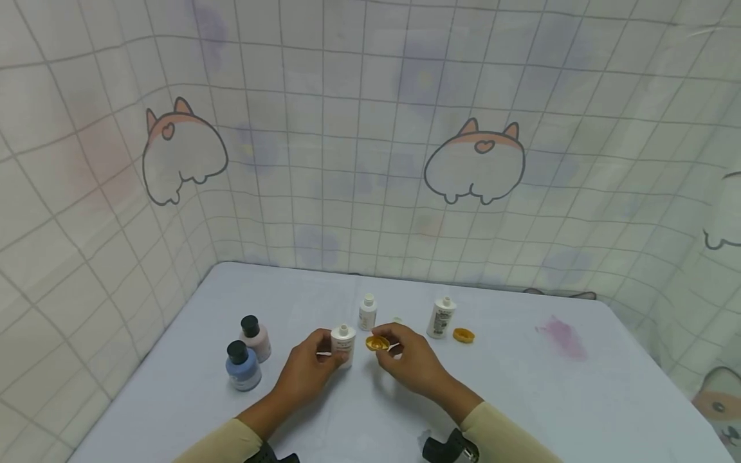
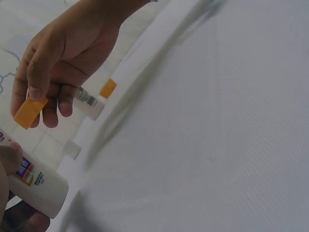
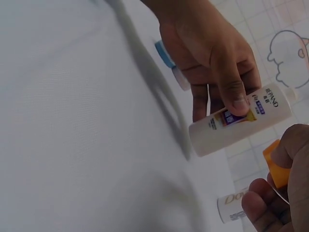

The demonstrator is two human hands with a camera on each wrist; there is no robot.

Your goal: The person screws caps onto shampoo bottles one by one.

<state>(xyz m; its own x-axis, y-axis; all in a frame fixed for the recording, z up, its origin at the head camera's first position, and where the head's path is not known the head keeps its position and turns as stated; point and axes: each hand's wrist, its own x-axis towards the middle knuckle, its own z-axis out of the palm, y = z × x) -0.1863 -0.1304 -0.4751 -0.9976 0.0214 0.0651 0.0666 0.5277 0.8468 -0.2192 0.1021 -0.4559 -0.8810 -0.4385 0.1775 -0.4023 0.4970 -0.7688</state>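
Upright in the left hand is a white bottle with no cap over its narrow nozzle; the thumb lies across its labelled front. In the right wrist view this bottle shows a purple and gold label, fingers curled behind it. Just to its right, the right hand pinches an orange-yellow cap between thumb and fingers, its hollow side facing up toward the head camera. The same cap appears side-on in the left wrist view, apart from the bottle.
Behind the hands stand a small white bottle and a capless white bottle, with another yellow cap beside it. At left are blue and pale pink bottles with black caps. A pink stain marks the white table.
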